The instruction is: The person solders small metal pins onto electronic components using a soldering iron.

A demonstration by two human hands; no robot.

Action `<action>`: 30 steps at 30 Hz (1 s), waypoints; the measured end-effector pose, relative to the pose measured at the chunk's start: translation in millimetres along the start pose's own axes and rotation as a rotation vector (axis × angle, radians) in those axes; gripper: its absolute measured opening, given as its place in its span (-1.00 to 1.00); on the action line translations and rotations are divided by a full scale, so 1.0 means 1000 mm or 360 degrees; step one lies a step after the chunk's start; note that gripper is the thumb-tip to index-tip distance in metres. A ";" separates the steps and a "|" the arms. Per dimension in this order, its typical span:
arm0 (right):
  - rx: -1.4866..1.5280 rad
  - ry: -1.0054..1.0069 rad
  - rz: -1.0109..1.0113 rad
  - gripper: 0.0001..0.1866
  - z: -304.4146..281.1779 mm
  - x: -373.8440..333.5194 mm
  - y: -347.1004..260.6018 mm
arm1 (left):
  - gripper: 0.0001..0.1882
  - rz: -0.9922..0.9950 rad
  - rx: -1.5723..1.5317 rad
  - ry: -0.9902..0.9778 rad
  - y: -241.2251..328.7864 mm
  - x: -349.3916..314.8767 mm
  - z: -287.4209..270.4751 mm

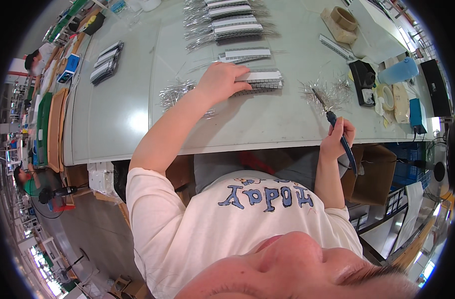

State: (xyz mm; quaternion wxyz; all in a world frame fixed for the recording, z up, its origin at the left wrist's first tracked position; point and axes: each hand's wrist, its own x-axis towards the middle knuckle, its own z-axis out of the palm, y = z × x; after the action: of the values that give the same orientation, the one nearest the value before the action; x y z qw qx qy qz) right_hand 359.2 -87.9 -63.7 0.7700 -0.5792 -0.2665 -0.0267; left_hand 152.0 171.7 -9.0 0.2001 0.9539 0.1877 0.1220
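My left hand (221, 80) is at the left end of a stack of white-faced grey strips (265, 77), with thumb and fingers closed about that end. Just beyond it lies another small pile of the strips (247, 53). In my right hand (337, 137) is a soldering iron (345, 147) with a dark blue handle, its tip pointing up and away over the table. Beneath the tip, a loose tangle of thin silvery wire pieces (332, 92) is spread out. More wire ends (176, 93) lie left of my left wrist.
Several strip bundles with long wire leads (237, 27) run up the table's middle. Other strips (107, 62) are stacked at left. On the right are a black holder (362, 82), a blue bottle (399, 71), tape rolls (343, 19) and a single strip (335, 46).
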 end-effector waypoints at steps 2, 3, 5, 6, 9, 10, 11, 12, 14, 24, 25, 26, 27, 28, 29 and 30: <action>-0.0039 0.0029 0.0034 -0.89 0.001 0.000 0.001 | -0.55 0.0068 -0.0015 0.0171 0.002 -0.007 0.000; -0.0077 0.0061 0.0068 -0.88 0.001 -0.001 0.002 | -0.55 0.0138 -0.0026 0.0340 0.003 -0.012 0.000; -0.0115 0.0094 0.0076 -0.87 -0.002 0.001 0.008 | -0.56 0.0235 0.0010 0.0454 0.013 -0.025 0.003; -0.0158 0.0140 0.0072 -0.86 -0.004 0.002 0.012 | -0.57 0.0351 0.0043 0.0568 0.021 -0.033 0.006; -0.0116 0.0124 0.0046 -0.84 -0.006 0.001 0.019 | -0.56 0.0294 0.0072 0.0534 0.045 -0.060 0.030; -0.0133 0.0135 0.0049 -0.84 -0.004 0.000 0.019 | -0.57 0.0274 -0.0045 0.0431 0.048 -0.066 0.041; -0.0116 0.0111 0.0062 -0.84 -0.003 -0.001 0.020 | -0.57 0.0257 -0.0029 0.0445 0.054 -0.072 0.047; -0.0145 0.0088 0.0045 -0.84 -0.003 -0.002 0.021 | -0.56 0.0245 -0.0016 0.0459 0.061 -0.077 0.054; -0.0208 0.0050 -0.0024 -0.83 -0.005 -0.001 0.023 | -0.57 0.0221 -0.0074 0.0462 0.067 -0.085 0.063; -0.0290 -0.0026 0.0015 -0.84 -0.011 -0.002 0.042 | -0.57 0.0015 -0.0223 0.0444 0.069 -0.096 0.054; -0.0299 -0.0013 0.0008 -0.84 -0.011 -0.001 0.041 | -0.56 0.0002 -0.0229 0.0440 0.069 -0.095 0.052; -0.0289 -0.0027 0.0015 -0.84 -0.009 -0.002 0.039 | -0.55 -0.0013 -0.0234 0.0436 0.069 -0.093 0.052; -0.0277 -0.0043 0.0023 -0.84 -0.008 -0.002 0.038 | -0.55 -0.0002 -0.0238 0.0434 0.070 -0.091 0.053; -0.0282 -0.0048 0.0023 -0.83 -0.009 -0.002 0.039 | -0.55 0.0011 -0.0252 0.0456 0.070 -0.089 0.053; -0.0283 -0.0044 0.0021 -0.83 -0.010 -0.002 0.038 | -0.55 0.0021 -0.0265 0.0478 0.070 -0.087 0.053; -0.0266 -0.0038 0.0030 -0.83 -0.011 -0.002 0.038 | -0.55 0.0024 -0.0265 0.0477 0.071 -0.086 0.053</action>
State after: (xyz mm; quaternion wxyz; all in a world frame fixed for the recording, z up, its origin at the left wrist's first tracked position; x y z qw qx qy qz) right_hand 375.0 -85.6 -99.4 0.7160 -0.6441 -0.2671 -0.0345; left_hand 113.0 58.7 -39.6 0.2474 0.9065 0.1974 0.2796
